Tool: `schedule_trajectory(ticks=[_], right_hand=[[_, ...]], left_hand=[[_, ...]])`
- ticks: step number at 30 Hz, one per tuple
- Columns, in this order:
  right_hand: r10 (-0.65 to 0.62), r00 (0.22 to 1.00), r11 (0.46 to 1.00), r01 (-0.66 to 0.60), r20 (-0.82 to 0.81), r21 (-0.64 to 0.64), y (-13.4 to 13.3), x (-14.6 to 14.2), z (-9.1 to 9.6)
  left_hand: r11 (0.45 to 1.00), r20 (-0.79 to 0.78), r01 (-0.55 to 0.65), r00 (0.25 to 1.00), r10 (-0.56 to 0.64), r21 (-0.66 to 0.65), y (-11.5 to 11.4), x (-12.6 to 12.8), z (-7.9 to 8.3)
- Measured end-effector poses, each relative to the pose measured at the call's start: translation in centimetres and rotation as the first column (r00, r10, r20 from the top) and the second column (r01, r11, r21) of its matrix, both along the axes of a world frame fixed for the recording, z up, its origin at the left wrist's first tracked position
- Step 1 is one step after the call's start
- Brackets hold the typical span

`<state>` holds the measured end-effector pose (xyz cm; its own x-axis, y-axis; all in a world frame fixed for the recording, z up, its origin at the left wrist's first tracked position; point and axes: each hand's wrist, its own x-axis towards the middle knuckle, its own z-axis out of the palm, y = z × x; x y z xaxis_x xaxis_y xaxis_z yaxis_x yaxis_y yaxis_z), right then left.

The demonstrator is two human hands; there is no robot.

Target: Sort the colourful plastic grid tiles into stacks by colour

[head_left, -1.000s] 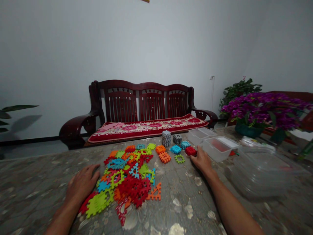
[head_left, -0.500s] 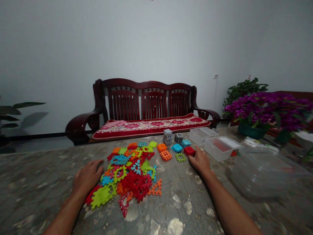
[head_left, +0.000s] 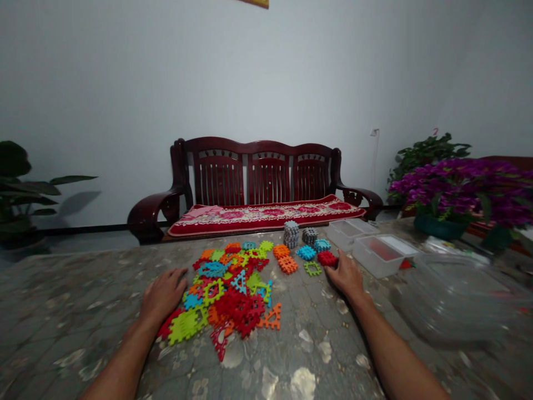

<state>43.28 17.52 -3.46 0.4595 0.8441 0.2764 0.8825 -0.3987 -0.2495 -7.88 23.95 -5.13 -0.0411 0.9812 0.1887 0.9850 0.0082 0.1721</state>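
Note:
A loose pile of red, green, orange and blue notched plastic building pieces (head_left: 239, 308) spreads over the table in front of me. At its left edge my left hand (head_left: 164, 294) rests on the tabletop, fingers stretched out and holding nothing. My right hand (head_left: 347, 276) has thumb and finger at the side of a small stack of red pieces (head_left: 327, 258); part of its grip is hidden. Close by lie orange stacks (head_left: 287, 265), blue stacks (head_left: 306, 253) and a single green square frame (head_left: 312, 269). Taller grey stacks (head_left: 291, 234) stand just behind.
Clear plastic boxes (head_left: 377, 266) stand right of the stacks, with a larger transparent container (head_left: 453, 305) nearer me. Purple flowers in a green pot (head_left: 441, 226) are at the far right. A wooden bench (head_left: 266, 147) with a red patterned cover lies beyond the patterned table (head_left: 308, 355).
The whole view has shifted slightly, so everything appears further right. Both hands keep nearly the same places beside the pile and the red stack.

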Motion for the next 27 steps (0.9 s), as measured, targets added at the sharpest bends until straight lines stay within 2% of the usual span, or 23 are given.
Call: schedule_trajectory(ticks=[4, 9, 15, 19, 22, 27], right_hand=[[0.018, 0.999, 0.998, -0.016, -0.032, 0.060, 0.2, 0.3, -0.2], [0.103, 0.994, 0.981, -0.097, -0.026, 0.171, 0.4, 1.0, -0.9], [0.178, 0.984, 0.873, -0.153, -0.011, 0.462, 0.5, 2.0, -2.0], [0.206, 0.978, 0.805, -0.171, 0.002, 0.569, 0.4, 2.3, -2.2], [0.241, 0.970, 0.780, -0.216, 0.036, 0.588, 0.4, 2.4, -2.3], [0.293, 0.952, 0.747, -0.286, 0.088, 0.601, 0.5, 2.4, -2.2]], left_hand=[[1.000, -0.021, -0.004, 1.000, 0.004, -0.001, -0.1, 0.1, -0.1], [1.000, -0.057, 0.014, 0.998, -0.013, 0.011, 0.0, 0.1, -0.7], [1.000, -0.077, 0.005, 0.997, -0.006, -0.005, 0.2, 0.2, -1.3], [0.998, 0.023, -0.001, 1.000, 0.003, -0.057, -0.1, 0.6, -0.9], [0.997, 0.153, -0.006, 0.988, 0.017, -0.071, -0.3, 1.3, -0.4], [0.993, 0.235, 0.115, 0.966, -0.104, -0.036, -0.5, 2.7, -0.1]])
